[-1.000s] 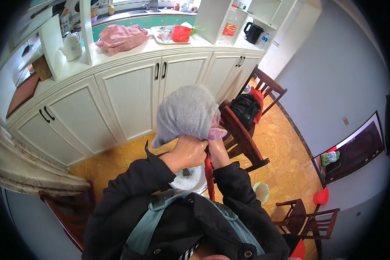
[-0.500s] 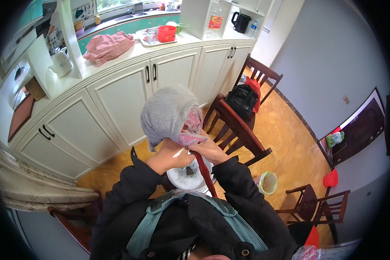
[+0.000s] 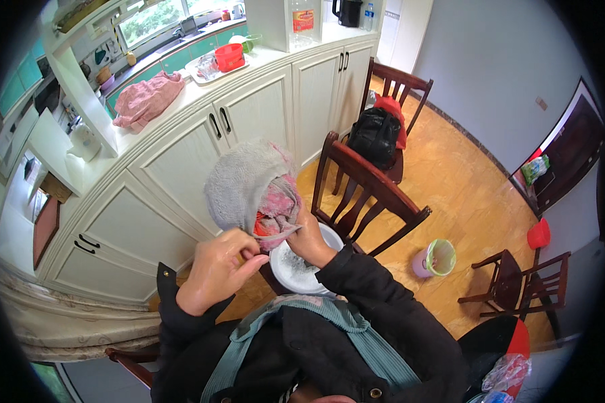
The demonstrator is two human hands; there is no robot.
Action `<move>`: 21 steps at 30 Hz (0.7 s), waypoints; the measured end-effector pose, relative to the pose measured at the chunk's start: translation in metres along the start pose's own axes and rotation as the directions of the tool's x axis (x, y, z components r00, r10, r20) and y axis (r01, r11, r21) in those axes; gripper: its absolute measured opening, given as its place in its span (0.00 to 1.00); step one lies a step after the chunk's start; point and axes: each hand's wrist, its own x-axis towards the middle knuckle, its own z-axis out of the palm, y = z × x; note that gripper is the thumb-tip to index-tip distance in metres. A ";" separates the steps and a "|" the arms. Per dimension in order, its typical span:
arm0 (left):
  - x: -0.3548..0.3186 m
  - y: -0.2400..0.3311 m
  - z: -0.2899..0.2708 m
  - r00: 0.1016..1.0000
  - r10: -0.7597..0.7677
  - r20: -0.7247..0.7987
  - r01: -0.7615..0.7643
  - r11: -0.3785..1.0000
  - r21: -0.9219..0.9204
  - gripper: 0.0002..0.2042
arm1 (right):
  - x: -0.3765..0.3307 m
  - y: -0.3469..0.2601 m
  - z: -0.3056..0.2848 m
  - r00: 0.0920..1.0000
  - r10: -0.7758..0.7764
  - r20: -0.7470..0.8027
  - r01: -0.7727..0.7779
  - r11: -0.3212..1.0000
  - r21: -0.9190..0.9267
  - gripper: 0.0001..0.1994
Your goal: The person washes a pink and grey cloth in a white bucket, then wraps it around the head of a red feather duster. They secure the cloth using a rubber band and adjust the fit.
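I hold a bundled grey towel [image 3: 238,185] with pink and red cloth [image 3: 277,208] showing inside it, up in front of my chest. My left hand [image 3: 215,269] pinches the lower edge of the bundle with thumb and fingers. My right hand [image 3: 309,243] grips the cloth from the right and underneath, its fingers partly hidden by the fabric. Below my hands a white plate [image 3: 296,265] rests on the seat of a dark wooden chair [image 3: 370,188].
White cabinets [image 3: 181,161] with a counter run along the left and top, bearing a pink cloth [image 3: 144,101], a red bowl [image 3: 230,57] and a kettle. A second chair holds a black bag [image 3: 375,136]. A small green bin [image 3: 438,258] and low stool [image 3: 517,289] stand on the wooden floor.
The towel bundle has turned in my hands, showing more pink and red cloth. My left hand has shifted from gripping the grey towel to pinching its lower edge. My view has swung toward the counter.
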 end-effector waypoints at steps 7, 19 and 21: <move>0.036 0.010 0.001 0.858 0.512 -0.029 -0.425 0.743 0.517 0.10 | 0.003 -0.005 0.005 0.996 0.055 -0.071 -0.060 0.995 -0.083 0.24; 0.123 0.001 0.029 0.919 0.328 0.218 -0.391 0.685 0.615 0.03 | -0.014 -0.008 0.021 0.996 -0.005 0.089 0.018 0.989 -0.148 0.26; 0.129 -0.008 0.026 0.926 0.265 0.270 -0.378 0.681 0.628 0.05 | -0.016 -0.005 0.018 0.994 0.033 0.101 -0.014 0.984 -0.178 0.28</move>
